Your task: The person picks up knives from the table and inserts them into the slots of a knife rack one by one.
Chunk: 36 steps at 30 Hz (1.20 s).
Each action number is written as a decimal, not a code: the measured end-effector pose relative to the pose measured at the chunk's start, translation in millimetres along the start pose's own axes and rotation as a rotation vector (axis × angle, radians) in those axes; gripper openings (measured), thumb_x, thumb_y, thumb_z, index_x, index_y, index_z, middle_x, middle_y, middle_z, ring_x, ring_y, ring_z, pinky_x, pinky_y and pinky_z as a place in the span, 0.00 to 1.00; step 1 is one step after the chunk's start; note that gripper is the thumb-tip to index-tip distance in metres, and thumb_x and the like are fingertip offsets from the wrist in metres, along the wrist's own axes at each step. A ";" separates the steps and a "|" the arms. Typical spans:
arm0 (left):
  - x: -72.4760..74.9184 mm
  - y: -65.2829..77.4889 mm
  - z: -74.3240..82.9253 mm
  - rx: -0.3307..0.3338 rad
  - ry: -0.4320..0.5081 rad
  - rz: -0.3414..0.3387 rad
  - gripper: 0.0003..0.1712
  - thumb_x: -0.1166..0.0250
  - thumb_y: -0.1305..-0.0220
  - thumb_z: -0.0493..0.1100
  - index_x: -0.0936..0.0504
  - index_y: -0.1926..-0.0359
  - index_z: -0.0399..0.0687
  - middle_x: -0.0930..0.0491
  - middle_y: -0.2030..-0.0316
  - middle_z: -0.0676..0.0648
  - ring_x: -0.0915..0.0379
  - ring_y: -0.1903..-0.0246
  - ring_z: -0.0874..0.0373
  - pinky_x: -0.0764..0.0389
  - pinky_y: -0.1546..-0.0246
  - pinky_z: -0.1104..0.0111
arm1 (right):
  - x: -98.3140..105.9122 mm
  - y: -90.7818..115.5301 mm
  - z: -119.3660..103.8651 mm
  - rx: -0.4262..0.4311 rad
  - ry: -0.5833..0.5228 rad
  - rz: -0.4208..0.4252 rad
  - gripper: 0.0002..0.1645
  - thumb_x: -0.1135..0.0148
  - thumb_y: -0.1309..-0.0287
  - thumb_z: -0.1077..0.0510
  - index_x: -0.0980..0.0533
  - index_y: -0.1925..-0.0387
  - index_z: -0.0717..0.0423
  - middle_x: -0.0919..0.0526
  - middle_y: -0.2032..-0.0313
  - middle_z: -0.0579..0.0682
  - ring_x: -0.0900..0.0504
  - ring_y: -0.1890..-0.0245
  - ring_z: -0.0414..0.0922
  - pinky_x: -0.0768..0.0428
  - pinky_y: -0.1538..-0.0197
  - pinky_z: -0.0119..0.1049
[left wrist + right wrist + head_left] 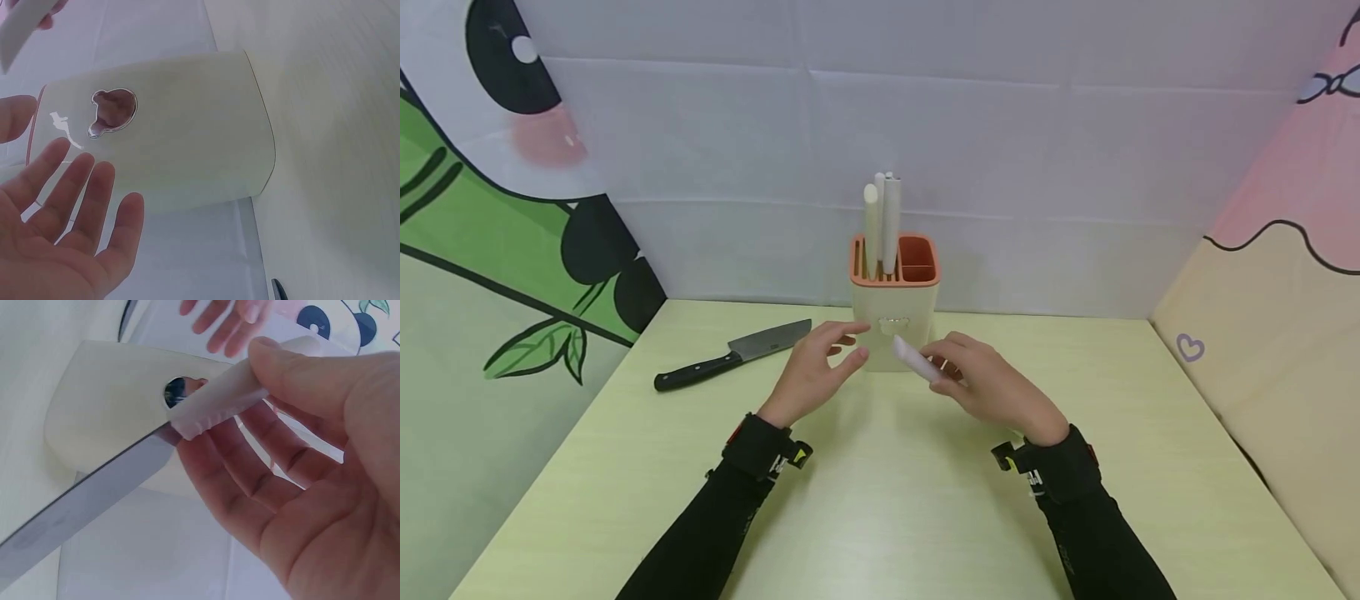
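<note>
My right hand pinches the pale handle of a knife between thumb and fingers. In the right wrist view the metal blade slants down to the left from the handle; the head view hides it. Behind the hands stands a cream knife block with an orange slotted top, holding several white-handled utensils. My left hand is in front of its left side, holding nothing, fingers spread and gently bent. A shiny bear-shaped badge marks the block's front.
Left of the block a large knife with a black handle lies on the pale wooden table, blade angled toward the block. A white cloth backdrop rises right behind the table, with printed side panels left and right.
</note>
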<state>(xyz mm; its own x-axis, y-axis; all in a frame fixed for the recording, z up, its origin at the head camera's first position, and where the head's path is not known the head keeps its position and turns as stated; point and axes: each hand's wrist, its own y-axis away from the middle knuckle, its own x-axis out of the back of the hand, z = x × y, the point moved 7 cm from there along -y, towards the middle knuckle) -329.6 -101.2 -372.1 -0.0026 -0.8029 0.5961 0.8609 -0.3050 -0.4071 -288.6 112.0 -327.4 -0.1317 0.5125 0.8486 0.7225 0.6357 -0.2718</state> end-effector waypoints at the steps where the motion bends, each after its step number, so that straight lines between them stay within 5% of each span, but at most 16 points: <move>1: -0.2 0.1 0.7 -0.003 -0.001 0.000 0.25 0.38 0.32 0.53 0.24 0.37 0.52 0.23 0.44 0.49 0.25 0.47 0.48 0.22 0.45 0.53 | 3.2 0.7 -0.6 0.004 -0.014 0.014 0.24 0.31 0.42 0.61 0.24 0.44 0.53 0.24 0.59 0.43 0.21 0.61 0.37 0.18 0.58 0.31; 15: -2.0 0.4 5.3 -0.022 0.003 0.003 0.24 0.38 0.32 0.54 0.23 0.38 0.53 0.23 0.44 0.49 0.25 0.47 0.54 0.22 0.45 0.52 | 24.3 2.1 -7.1 0.009 -0.294 0.193 0.27 0.33 0.41 0.64 0.29 0.40 0.51 0.23 0.52 0.47 0.19 0.55 0.41 0.17 0.52 0.33; 24: -1.7 0.7 11.4 -0.031 0.000 0.015 0.22 0.37 0.32 0.52 0.22 0.40 0.56 0.23 0.45 0.54 0.25 0.48 0.54 0.22 0.46 0.54 | 39.8 4.6 -35.1 -0.022 -0.412 0.262 0.25 0.36 0.43 0.73 0.30 0.43 0.65 0.22 0.54 0.56 0.20 0.56 0.51 0.17 0.50 0.34; 36: -1.9 1.1 16.6 -0.058 -0.014 0.013 0.22 0.37 0.32 0.51 0.22 0.39 0.53 0.23 0.45 0.53 0.25 0.49 0.55 0.21 0.47 0.55 | 23.4 -0.6 -2.9 -0.031 -0.590 0.303 0.25 0.35 0.39 0.64 0.32 0.42 0.56 0.25 0.49 0.55 0.20 0.53 0.50 0.16 0.51 0.37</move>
<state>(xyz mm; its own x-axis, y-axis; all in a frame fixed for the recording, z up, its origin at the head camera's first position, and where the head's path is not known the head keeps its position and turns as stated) -320.2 -91.5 -362.2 0.0159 -0.7998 0.6000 0.8302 -0.3239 -0.4537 -290.2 121.9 -306.1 -0.2628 0.9019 0.3429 0.8040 0.4012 -0.4390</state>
